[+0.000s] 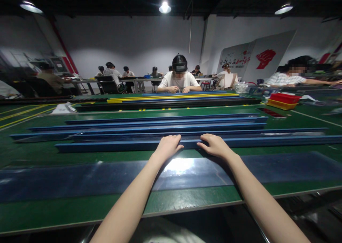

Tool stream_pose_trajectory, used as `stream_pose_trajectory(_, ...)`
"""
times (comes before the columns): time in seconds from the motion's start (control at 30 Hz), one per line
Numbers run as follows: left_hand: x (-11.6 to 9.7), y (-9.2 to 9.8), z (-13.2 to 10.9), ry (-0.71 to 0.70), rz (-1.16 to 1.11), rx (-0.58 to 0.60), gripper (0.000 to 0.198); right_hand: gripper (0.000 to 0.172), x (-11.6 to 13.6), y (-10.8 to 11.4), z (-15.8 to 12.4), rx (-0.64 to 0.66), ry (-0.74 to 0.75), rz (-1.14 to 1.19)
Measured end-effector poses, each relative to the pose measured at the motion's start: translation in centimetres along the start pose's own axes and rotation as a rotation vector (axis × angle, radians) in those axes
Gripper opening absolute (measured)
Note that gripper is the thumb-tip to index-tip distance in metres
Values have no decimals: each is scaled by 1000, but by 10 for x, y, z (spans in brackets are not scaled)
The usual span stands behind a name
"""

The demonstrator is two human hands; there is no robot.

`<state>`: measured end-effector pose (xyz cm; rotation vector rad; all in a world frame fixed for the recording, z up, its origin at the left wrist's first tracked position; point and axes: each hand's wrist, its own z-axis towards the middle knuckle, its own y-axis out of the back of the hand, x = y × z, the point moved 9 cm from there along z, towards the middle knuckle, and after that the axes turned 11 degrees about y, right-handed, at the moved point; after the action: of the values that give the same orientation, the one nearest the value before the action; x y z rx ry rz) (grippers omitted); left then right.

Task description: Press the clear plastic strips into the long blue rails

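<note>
Both of my arms reach forward over the table to the nearest long blue channel strip (107, 146). My left hand (169, 145) grips its middle part, fingers over the top and thumb on the near side. A short way to the right, my right hand (213, 144) holds the same strip in a like manner. The strip lies lengthwise across the table, and its right end runs out of view. Closer to me, a wide clear plastic sheet (80, 180) lies flat under my forearms, shining where light hits it.
Several more blue strips (149, 121) lie parallel behind. Farther back are yellow strips (173, 96) and dark strips (171, 103). A red bin (284, 99) and a phone (271, 112) are at right on the green table (187, 202). A person (179, 79) sits opposite.
</note>
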<state>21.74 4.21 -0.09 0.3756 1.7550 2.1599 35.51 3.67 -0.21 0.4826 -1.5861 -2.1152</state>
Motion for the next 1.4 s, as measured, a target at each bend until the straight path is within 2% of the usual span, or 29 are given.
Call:
stream_pose_trajectory(0.23,-1,1,0,-10,4,-11,22,26,8,6,2,-85,26,68)
stream_pose_trajectory(0.4,-1,0,0,-8,5,-13,22,27,16,1,6,-49,73,3)
stream_pose_trajectory(0.6,-2,2,0,-23,13,-28,21,32,13,2,8,-64,74,-57)
stream_pose_trajectory(1.0,-2,2,0,-52,60,-64,25,29,13,4,10,-45,86,-98)
stream_pose_trajectory(1.13,-2,2,0,-52,54,-63,26,29,10,4,8,-37,76,-102)
stream_pose_trajectory(1.4,0,3,-1,-45,57,-68,26,25,-9,10,-4,-14,-35,-125)
